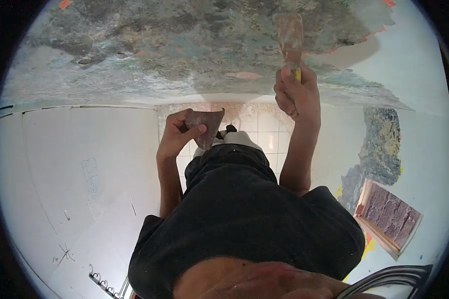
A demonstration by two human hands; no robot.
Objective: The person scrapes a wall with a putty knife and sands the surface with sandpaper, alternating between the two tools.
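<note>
My right hand [299,92] is closed round the handle of a putty knife [290,37]. Its broad blade, smeared pale, points up and overlaps the scraped grey wall [204,55] in this view. Lower and to the left, my left hand [174,132] pinches a curved brown sheet of sandpaper [204,124], thumb on the near face and fingers behind. Whitish dust marks the sheet. The wall in front has rough, patchy grey and greenish plaster, with pale paint along its right border.
A tiled floor [268,139] shows below, between my arms. On the left stands a white panelled wall [92,164] with blue scribbles and a row of hooks [105,284]. To the right are another bare grey patch [381,144] and a framed opening [389,217].
</note>
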